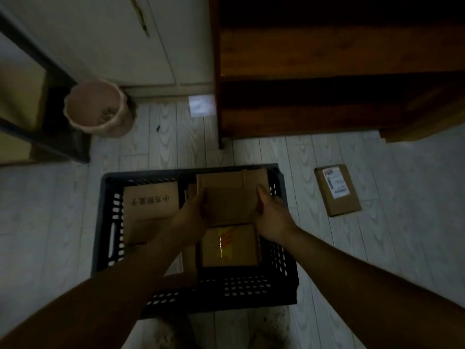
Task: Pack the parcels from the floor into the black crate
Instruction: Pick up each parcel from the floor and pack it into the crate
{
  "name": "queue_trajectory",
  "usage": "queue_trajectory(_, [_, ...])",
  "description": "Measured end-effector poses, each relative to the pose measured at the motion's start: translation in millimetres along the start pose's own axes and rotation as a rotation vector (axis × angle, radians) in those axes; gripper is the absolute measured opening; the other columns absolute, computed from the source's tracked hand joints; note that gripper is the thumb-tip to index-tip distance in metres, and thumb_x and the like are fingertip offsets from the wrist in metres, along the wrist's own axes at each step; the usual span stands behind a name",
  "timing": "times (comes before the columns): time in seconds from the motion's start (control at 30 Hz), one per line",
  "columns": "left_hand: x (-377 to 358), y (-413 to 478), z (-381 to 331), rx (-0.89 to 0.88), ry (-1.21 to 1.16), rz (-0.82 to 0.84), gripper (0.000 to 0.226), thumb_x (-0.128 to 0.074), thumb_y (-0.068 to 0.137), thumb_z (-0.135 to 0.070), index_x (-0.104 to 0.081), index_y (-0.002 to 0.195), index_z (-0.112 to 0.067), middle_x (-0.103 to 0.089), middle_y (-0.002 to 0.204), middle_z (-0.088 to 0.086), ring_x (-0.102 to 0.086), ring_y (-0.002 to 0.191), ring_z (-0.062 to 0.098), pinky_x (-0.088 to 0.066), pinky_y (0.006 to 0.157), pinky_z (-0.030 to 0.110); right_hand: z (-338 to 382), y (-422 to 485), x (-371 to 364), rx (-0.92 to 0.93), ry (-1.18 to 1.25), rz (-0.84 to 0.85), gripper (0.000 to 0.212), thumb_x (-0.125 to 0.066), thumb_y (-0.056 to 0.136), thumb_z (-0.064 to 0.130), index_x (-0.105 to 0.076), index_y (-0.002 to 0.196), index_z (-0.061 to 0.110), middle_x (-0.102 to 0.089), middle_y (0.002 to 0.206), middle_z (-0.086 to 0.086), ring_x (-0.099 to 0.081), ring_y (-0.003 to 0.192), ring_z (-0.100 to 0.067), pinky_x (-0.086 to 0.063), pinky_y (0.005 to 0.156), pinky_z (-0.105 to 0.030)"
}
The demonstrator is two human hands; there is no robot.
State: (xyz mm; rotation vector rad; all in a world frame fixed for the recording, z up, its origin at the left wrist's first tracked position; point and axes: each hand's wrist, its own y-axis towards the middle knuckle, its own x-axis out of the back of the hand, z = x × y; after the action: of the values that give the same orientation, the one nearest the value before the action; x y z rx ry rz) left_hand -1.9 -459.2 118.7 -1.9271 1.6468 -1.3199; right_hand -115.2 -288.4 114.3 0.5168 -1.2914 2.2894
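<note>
Item, at ten o'clock of the crate: pink bin [97, 109], standing on the floor [50, 222], no part in the task. Item, centre: black crate [105, 222], open-topped, slotted walls. Within it, at nine o'clock, a printed parcel [151, 205] lay flat; at six o'clock, a taped parcel [230, 245] with red marks. Left hand [193, 210] clamped the left edge of a plain parcel [230, 205], held over the crate's one-o'clock quarter above another carton [254, 176]; right hand [270, 217] clamped its right edge, thumb forward. Whether it yet rested on that carton could not be told. Handling advice: lower it level, both sides together, square to the far right corner; release only once seated, lest it tip onto the taped parcel. Item, at three o'clock outside the crate: one labelled parcel [338, 190] lay on the floor, well apart, not yet packed.
</note>
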Motion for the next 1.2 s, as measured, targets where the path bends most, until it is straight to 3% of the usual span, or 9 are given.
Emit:
queue_trajectory(0.17, [-26.4, 35.1, 15.8, -0.028, 0.03, 0.041, 0.079, -0.054, 0.093, -0.01, -0.001, 0.15, -0.022, -0.03, 0.149, 0.012, -0.043, 0.128, 0.034, -0.042, 0.104, 0.044, -23.7, 26.0, -12.9, -0.033, -0.04, -0.031, 0.07, -0.041, 0.1, 0.029, 0.006, 0.152, 0.029, -0.011, 0.155, -0.017, -0.039, 0.13, -0.035, -0.038, 0.102, -0.036])
queue_trajectory(0.27, [-24.8, 49.1, 9.8, -0.063, 0.115, 0.071, 0.079, -0.055, 0.092, -0.014, -0.003, 0.151, -0.02, -0.017, 0.155, 0.011, -0.037, 0.133, 0.033, -0.039, 0.107, 0.042, -25.1, 38.3, -11.8, -0.04, -0.069, -0.059, 0.068, -0.039, 0.1, 0.03, 0.004, 0.153, 0.028, 0.001, 0.158, -0.013, -0.025, 0.139, -0.035, -0.028, 0.111, -0.039])
queue_trajectory(0.43, [-6.0, 67.7, 0.6, -0.143, 0.562, 0.081, 0.106, -0.066, 0.079, -0.052, 0.007, 0.151, -0.023, 0.024, 0.156, 0.006, 0.015, 0.144, 0.032, -0.01, 0.117, 0.052, -15.8, 59.7, -3.1, 0.056, -0.353, -0.101, 0.074, -0.038, 0.095, 0.054, 0.005, 0.152, 0.034, 0.019, 0.159, -0.006, 0.011, 0.146, -0.031, -0.004, 0.119, -0.05])
queue_trajectory(0.57, [-2.0, 83.2, 8.2, -0.178, 0.773, 0.126, 0.121, -0.062, 0.069, -0.07, 0.022, 0.146, -0.028, 0.032, 0.153, 0.003, 0.028, 0.141, 0.027, 0.002, 0.115, 0.051, -16.9, 74.3, -11.0, 0.091, -0.505, -0.106, 0.087, -0.034, 0.086, 0.072, 0.013, 0.15, 0.036, 0.026, 0.157, -0.008, 0.021, 0.143, -0.036, 0.002, 0.115, -0.055])
queue_trajectory(0.73, [-4.6, 89.4, 14.7, -0.252, 0.881, 0.055, 0.117, -0.05, 0.07, -0.078, 0.021, 0.146, -0.025, 0.028, 0.155, 0.001, 0.027, 0.141, 0.02, 0.008, 0.116, 0.047, -28.1, 78.7, -20.3, 0.169, -0.53, -0.26, 0.083, -0.031, 0.087, 0.071, 0.007, 0.151, 0.035, 0.018, 0.159, -0.012, 0.014, 0.146, -0.032, 0.001, 0.117, -0.052])
queue_trajectory(0.87, [-5.5, 95.2, 6.6, -0.288, 0.887, 0.043, 0.117, -0.051, 0.071, -0.077, 0.02, 0.147, -0.023, 0.028, 0.155, 0.001, 0.026, 0.142, 0.021, 0.006, 0.116, 0.05, -29.3, 85.5, -17.2, 0.145, -0.536, -0.272, 0.083, -0.028, 0.087, 0.071, 0.005, 0.152, 0.032, 0.016, 0.159, -0.013, 0.017, 0.146, -0.031, 0.004, 0.118, -0.051])
queue_trajectory(1.03, [-11.6, 75.8, 14.3, -0.265, 0.868, 0.135, 0.121, -0.062, 0.069, -0.07, 0.021, 0.146, -0.03, 0.024, 0.155, 0.008, 0.022, 0.143, 0.03, -0.004, 0.118, 0.053, -16.1, 64.6, -19.0, 0.213, -0.471, -0.189, 0.081, -0.042, 0.09, 0.062, 0.0, 0.152, 0.031, 0.015, 0.159, -0.009, -0.016, 0.14, -0.04, -0.03, 0.109, -0.048])
queue_trajectory(1.2, [6.5, 79.7, 8.1, -0.309, 0.902, 0.075, 0.12, -0.065, 0.069, -0.065, 0.017, 0.148, -0.028, 0.022, 0.156, 0.009, 0.021, 0.143, 0.03, -0.003, 0.116, 0.047, -11.2, 69.8, -14.1, 0.26, -0.349, -0.299, 0.076, -0.051, 0.091, 0.052, -0.014, 0.152, 0.026, 0.0, 0.159, -0.007, -0.024, 0.136, -0.034, -0.036, 0.104, -0.042])
